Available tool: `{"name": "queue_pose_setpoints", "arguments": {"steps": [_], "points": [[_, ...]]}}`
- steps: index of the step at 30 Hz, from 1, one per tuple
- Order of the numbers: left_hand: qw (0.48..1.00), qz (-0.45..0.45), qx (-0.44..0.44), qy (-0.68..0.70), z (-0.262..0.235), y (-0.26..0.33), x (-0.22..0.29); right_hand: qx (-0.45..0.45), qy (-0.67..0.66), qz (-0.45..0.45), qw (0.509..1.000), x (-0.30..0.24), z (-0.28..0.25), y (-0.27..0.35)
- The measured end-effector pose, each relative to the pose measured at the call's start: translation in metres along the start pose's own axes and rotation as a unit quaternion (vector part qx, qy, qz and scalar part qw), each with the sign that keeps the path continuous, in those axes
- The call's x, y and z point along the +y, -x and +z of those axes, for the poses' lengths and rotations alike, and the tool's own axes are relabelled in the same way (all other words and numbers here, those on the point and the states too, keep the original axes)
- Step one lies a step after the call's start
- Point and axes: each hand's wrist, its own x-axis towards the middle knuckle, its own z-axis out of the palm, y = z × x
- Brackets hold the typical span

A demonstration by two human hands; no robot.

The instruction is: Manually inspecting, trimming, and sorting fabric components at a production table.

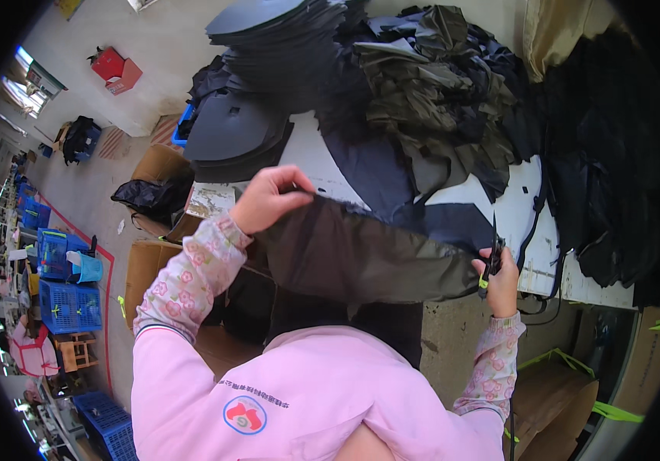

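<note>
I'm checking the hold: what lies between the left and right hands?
In the head view, a dark olive fabric panel spans from left hand to right hand.

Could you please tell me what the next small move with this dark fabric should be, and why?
Probably turn the snips in the right hand toward the fabric: the left hand pinches its upper edge, while the blades point away from the wearer.

That fabric panel (368,261) is dark olive-brown, those scissors (494,252) black and yellow-green, the sleeve covers (180,284) pale with pink flowers, the tabletop (308,157) white, the crates (70,309) blue.
</note>
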Motion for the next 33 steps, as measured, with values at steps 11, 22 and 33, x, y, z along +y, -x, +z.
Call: {"name": "queue_pose_setpoints", "arguments": {"steps": [11,22,33], "points": [[0.826,0.32,0.149,-0.439,0.038,-0.074,0.005,-0.002,-0.05,0.023,0.998,0.004,0.003,0.028],[0.838,0.258,-0.22,-0.428,0.153,0.05,-0.065,-0.114,-0.082,0.049,0.989,0.003,0.05,0.077],[0.876,0.165,-0.243,-0.383,0.177,0.018,-0.076,-0.15,-0.079,0.003,0.986,0.001,0.063,0.086]]}}
